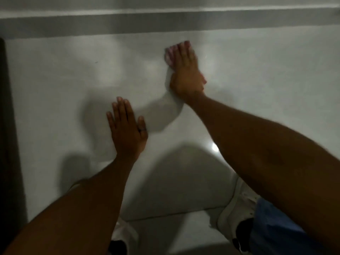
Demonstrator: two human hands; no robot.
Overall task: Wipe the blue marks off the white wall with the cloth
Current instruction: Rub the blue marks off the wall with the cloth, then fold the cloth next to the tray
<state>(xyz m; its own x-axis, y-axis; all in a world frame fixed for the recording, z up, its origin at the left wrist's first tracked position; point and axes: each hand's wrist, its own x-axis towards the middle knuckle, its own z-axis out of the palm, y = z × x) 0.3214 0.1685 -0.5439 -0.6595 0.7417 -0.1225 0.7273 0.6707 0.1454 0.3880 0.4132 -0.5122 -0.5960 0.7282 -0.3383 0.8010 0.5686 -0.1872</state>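
Observation:
My right hand (185, 70) lies flat on the white wall (266, 74) with a white cloth (168, 57) pressed under its palm and fingers; only a strip of cloth shows along the hand's left edge. My left hand (127, 127) rests flat against the wall lower and to the left, fingers together, a dark ring on one finger, nothing in it. I see no blue marks on the wall; the frame is dim and slightly blurred.
A grey ledge or moulding (165, 23) runs across the top. A dark vertical edge (7, 126) borders the wall at the left. Below, white shoes (237, 205) and a blue trouser leg (272, 227) stand on a pale floor.

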